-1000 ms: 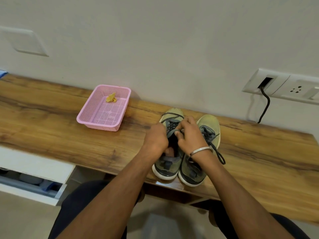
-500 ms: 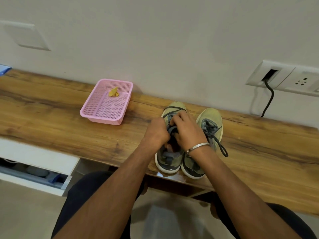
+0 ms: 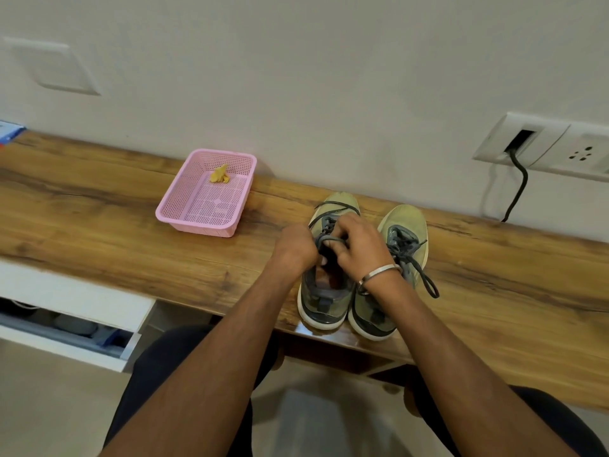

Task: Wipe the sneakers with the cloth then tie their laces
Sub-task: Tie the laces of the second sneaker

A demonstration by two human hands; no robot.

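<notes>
Two olive-green sneakers with white soles stand side by side on the wooden desk (image 3: 99, 206), toes toward the wall. Over the left sneaker (image 3: 324, 301) my left hand (image 3: 296, 247) and my right hand (image 3: 357, 244) both pinch its dark grey lace (image 3: 329, 239), which arches in a loop between them. More of that lace lies across the toe. The right sneaker (image 3: 407, 225) has its lace (image 3: 425, 278) hanging loose over its right side. A small yellow cloth (image 3: 220, 175) lies crumpled in the pink basket (image 3: 171, 209).
The pink basket stands left of the sneakers near the wall. A wall socket (image 3: 543, 145) with a black cable (image 3: 517, 192) is at the right. An open white drawer (image 3: 66, 334) sticks out under the desk at the left. My knees are below the desk edge.
Both hands stayed over the left sneaker, working its lace into a loop between them. The camera view shifted a little.
</notes>
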